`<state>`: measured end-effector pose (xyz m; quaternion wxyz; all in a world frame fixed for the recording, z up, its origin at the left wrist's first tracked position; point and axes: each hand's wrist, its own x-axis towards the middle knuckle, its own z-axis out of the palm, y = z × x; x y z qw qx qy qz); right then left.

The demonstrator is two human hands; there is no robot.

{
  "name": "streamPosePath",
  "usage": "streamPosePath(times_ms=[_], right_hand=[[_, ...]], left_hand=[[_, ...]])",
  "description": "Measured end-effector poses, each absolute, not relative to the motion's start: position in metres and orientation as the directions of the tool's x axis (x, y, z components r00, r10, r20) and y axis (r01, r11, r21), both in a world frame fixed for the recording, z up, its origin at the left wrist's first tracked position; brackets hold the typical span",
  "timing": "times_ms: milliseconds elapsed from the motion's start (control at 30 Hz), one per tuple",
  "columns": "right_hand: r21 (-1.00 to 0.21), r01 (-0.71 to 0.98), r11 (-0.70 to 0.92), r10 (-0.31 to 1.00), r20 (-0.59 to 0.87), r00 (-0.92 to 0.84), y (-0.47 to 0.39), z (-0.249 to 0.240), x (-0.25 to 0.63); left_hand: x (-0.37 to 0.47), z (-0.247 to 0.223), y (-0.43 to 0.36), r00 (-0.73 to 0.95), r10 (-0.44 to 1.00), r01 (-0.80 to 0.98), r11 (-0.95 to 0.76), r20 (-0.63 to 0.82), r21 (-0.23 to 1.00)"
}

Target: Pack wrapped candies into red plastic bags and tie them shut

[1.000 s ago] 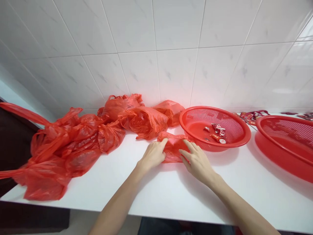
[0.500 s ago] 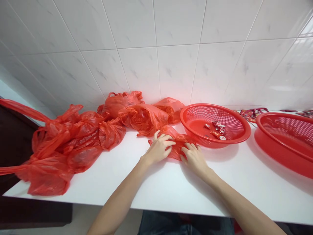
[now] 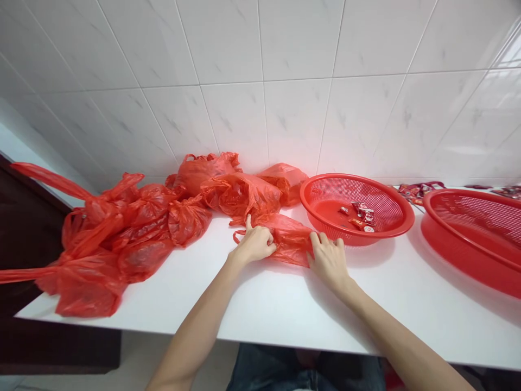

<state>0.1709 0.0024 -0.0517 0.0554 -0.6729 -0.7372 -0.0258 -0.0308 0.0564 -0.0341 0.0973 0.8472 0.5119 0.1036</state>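
Note:
A thin red plastic bag (image 3: 291,241) lies stretched sideways on the white table, in front of the round basket. My left hand (image 3: 255,243) is closed on the bag's left part, its fingers curled in and one digit pointing up and away. Beyond that hand, a loop of the bag, like a handle, sticks out to the left. At the bag's right end my right hand (image 3: 329,259) grips the film with bent fingers. The fingertips of this hand are partly hidden.
A round red basket (image 3: 321,224) holds several small wrapped packets (image 3: 363,213). Another red basket (image 3: 464,239) stands further right. Filled, knotted red bags (image 3: 142,233) are heaped on the left, with more (image 3: 240,195) along the tiled wall. The white table's front edge (image 3: 301,348) runs before me.
My hands have moved apart, the left one leftward and the right one slightly right. The bag between them went from bunched to spread flatter and wider.

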Motion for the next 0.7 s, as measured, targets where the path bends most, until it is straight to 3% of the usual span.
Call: streamPosePath(times_ms=[100, 167, 267, 333, 400, 467, 567, 700], right_hand=[[-0.035, 0.994, 0.104, 0.972, 0.214, -0.094, 0.004, -0.057, 0.173], [-0.054, 0.981, 0.185, 0.917, 0.368, -0.152, 0.005, -0.064, 0.174], [-0.059, 0.915, 0.400, 0.722, 0.635, -0.275, 0.005, -0.071, 0.174], [-0.031, 0.828, 0.561, 0.613, 0.687, -0.390, 0.005, -0.074, 0.173], [-0.014, 0.751, 0.660, 0.604, 0.605, -0.519, 0.005, -0.075, 0.172], [-0.012, 0.757, 0.654, 0.683, 0.440, -0.583, 0.005, -0.075, 0.171], [-0.017, 0.868, 0.496, 0.845, 0.238, -0.479, 0.006, -0.074, 0.170], [-0.017, 0.944, 0.328, 0.937, 0.136, -0.323, 0.005, -0.067, 0.173]], left_hand=[[-0.036, -0.032, 0.056, 0.461, 0.884, 0.842, -0.462, 0.073, 0.279], [-0.037, -0.032, 0.056, 0.457, 0.887, 0.845, -0.456, 0.068, 0.279], [-0.035, -0.032, 0.055, 0.483, 0.874, 0.830, -0.476, 0.051, 0.291], [-0.031, -0.033, 0.053, 0.523, 0.850, 0.800, -0.513, 0.058, 0.312], [-0.026, -0.035, 0.051, 0.560, 0.826, 0.772, -0.547, 0.061, 0.324], [-0.022, -0.036, 0.048, 0.577, 0.815, 0.766, -0.560, 0.045, 0.317], [-0.022, -0.036, 0.047, 0.567, 0.823, 0.787, -0.547, 0.013, 0.285], [-0.031, -0.032, 0.049, 0.518, 0.855, 0.827, -0.490, -0.035, 0.274]])
